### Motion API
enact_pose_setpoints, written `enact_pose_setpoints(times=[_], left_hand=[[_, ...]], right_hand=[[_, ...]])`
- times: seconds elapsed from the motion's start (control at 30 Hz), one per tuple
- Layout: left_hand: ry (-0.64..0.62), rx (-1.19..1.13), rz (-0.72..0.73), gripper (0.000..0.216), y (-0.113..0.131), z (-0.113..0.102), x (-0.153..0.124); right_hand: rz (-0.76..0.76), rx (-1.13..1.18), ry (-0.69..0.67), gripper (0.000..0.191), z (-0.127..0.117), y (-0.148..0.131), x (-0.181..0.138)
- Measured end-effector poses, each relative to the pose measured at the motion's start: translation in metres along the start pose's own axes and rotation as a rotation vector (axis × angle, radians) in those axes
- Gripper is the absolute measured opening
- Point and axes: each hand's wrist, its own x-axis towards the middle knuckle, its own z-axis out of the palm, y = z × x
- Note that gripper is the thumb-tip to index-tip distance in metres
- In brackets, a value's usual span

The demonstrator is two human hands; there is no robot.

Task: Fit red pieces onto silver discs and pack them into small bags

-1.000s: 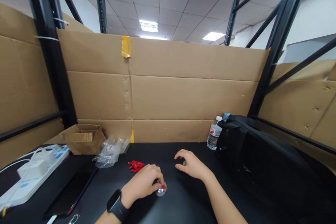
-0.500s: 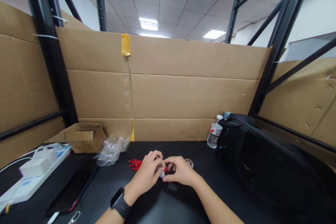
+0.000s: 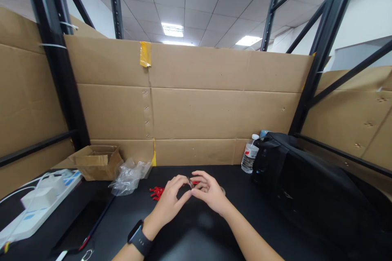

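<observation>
My left hand (image 3: 174, 196), with a dark watch on its wrist, pinches toward the middle of the black table. Opposite it, my right hand (image 3: 210, 192) has its thumb and fingers curled inward. Between the fingertips of both hands is a small shiny piece (image 3: 191, 183), seen nearly edge-on and too small to name. A bit of red shows behind it among the right fingers. Just left of my left hand lies a pile of small red pieces (image 3: 157, 192), partly hidden by that hand. A tape roll (image 3: 223, 190) is mostly covered by my right hand.
At left are a white power strip (image 3: 23, 220) with plugs, a dark flat tablet-like object (image 3: 82, 216), an open cardboard box (image 3: 98, 167) and a clear plastic bag (image 3: 128, 177). A water bottle (image 3: 249, 155) and a large black bag (image 3: 306, 187) stand right. Cardboard walls enclose the table.
Both hands have turned and risen slightly, with the right fingers now higher. The shiny piece between them is tilted up, its round face no longer showing. The tape roll is more covered.
</observation>
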Motion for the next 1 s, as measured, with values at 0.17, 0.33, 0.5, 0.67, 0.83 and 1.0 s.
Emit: enact_pose_setpoints(times=[0.17, 0.33, 0.5, 0.67, 0.83, 1.0], left_hand=[[0.038, 0.001, -0.013, 0.017, -0.001, 0.004, 0.0], [0.06, 0.03, 0.029, 0.016, 0.0, 0.001, 0.0], [0.016, 0.046, 0.036, 0.018, 0.003, 0.0, 0.002], [-0.053, 0.065, 0.039, 0.022, 0.0, 0.002, 0.002], [-0.045, 0.075, 0.015, 0.025, -0.004, 0.002, 0.002], [0.03, 0.041, -0.07, 0.031, -0.016, -0.005, 0.007]], right_hand=[[0.008, -0.027, -0.05, 0.061, 0.003, -0.002, -0.004], [-0.019, -0.095, -0.08, 0.056, 0.004, -0.004, -0.005], [-0.024, -0.188, -0.065, 0.053, 0.006, -0.006, -0.005], [-0.032, -0.255, -0.048, 0.052, 0.008, -0.007, -0.006], [-0.048, -0.297, -0.008, 0.051, 0.007, -0.005, -0.005], [-0.036, -0.345, 0.033, 0.051, 0.004, -0.006, -0.003]])
